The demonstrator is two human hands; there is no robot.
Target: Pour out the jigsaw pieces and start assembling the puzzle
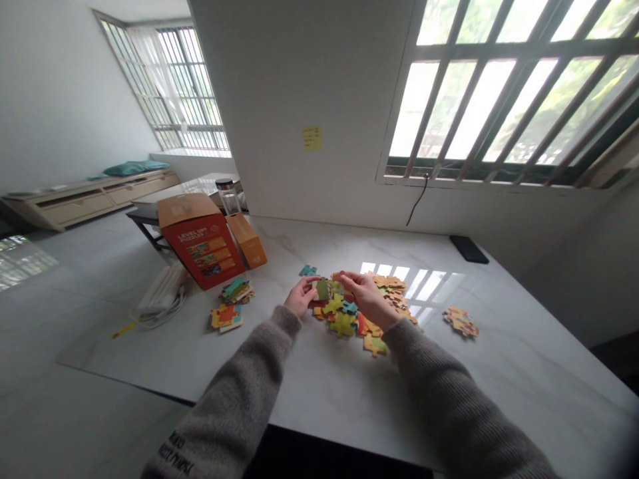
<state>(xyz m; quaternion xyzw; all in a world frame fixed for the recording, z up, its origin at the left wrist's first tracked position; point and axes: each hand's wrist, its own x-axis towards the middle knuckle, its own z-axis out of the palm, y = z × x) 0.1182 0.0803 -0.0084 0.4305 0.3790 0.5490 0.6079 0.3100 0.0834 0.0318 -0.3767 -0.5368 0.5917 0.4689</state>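
My left hand [299,295] pinches a green puzzle piece [322,289] between thumb and fingers. Just to its right, my right hand [363,293] is closed on another puzzle piece [336,277], pale and orange, partly hidden by the fingers. Both hands are over a heap of loose puzzle pieces [343,324] in green, yellow, orange and teal. Part of the heap lies hidden behind my right hand and sleeve. A teal puzzle piece [308,270] lies apart, just beyond my left hand.
Stacked pieces [236,291] and yellow-orange pieces [226,318] lie at left, another small pile [460,321] at right. A red puzzle box [204,249], a smaller orange box [248,241] and a white power strip [162,289] stand left. A black phone [468,249] lies near the wall.
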